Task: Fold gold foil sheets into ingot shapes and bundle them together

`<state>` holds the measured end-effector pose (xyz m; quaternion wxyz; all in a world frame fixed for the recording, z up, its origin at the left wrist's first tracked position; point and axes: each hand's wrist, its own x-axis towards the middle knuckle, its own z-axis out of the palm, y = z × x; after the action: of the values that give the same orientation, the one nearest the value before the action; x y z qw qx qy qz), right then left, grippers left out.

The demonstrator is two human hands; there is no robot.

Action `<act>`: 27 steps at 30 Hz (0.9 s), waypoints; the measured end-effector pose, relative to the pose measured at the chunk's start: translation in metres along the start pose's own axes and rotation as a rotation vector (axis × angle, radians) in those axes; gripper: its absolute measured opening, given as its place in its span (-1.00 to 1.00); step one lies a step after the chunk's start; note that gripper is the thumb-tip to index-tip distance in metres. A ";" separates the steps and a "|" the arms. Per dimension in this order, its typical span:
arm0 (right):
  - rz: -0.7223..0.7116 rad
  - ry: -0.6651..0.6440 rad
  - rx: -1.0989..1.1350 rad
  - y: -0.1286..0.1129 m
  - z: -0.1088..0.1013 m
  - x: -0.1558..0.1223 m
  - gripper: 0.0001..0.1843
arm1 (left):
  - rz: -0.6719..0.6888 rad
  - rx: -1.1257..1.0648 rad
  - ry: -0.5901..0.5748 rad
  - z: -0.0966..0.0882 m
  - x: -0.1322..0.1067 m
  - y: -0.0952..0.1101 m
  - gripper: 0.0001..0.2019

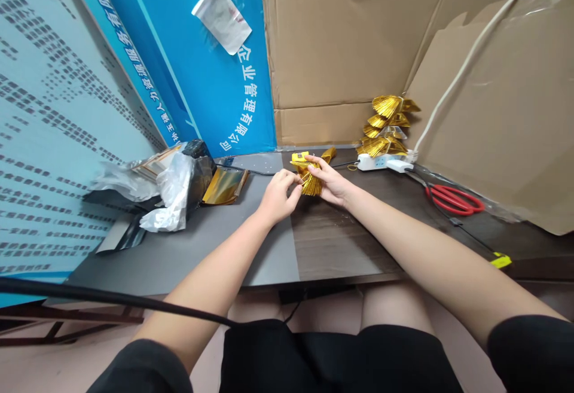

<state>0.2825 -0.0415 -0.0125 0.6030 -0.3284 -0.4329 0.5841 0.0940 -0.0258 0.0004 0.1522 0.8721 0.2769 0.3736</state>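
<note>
A pleated piece of gold foil paper (313, 187) is fanned out between my two hands, above the table. My right hand (334, 185) grips it from the right, thumb and fingers closed around its upper part. On the other side my left hand (281, 195) is closed, its thumb and fingertips pinched at the fan's left edge. Whether a thread or tie is in that pinch is too small to tell. A small yellow object (299, 157) shows just beyond the fingers. Behind my right hand lies another folded gold foil piece (329, 154).
Stacked gold foil fans (386, 127) stand by a white power strip (374, 162) at the back right. Red-handled scissors (455, 200) lie nearer. To the left are flat gold foil sheets (224, 186) and crumpled plastic bags (173, 186). Cardboard (332, 46) and blue panels wall the back.
</note>
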 end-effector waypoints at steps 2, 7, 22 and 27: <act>-0.018 0.001 0.013 0.000 0.001 0.001 -0.42 | -0.015 -0.020 0.011 0.001 0.000 -0.001 -0.86; -0.036 0.024 0.030 0.000 -0.001 0.004 -0.35 | -0.056 -0.069 -0.001 0.002 0.002 -0.002 -0.85; -0.046 0.063 0.050 0.004 0.001 0.006 -0.39 | -0.243 -0.162 -0.017 0.003 0.002 0.003 -0.87; -0.052 0.059 0.041 0.001 0.005 0.003 -0.39 | -0.250 -0.223 -0.022 0.005 0.001 0.005 -0.89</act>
<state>0.2776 -0.0388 -0.0113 0.6373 -0.3216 -0.4111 0.5669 0.0999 -0.0290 -0.0001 0.2964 0.8126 0.3382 0.3707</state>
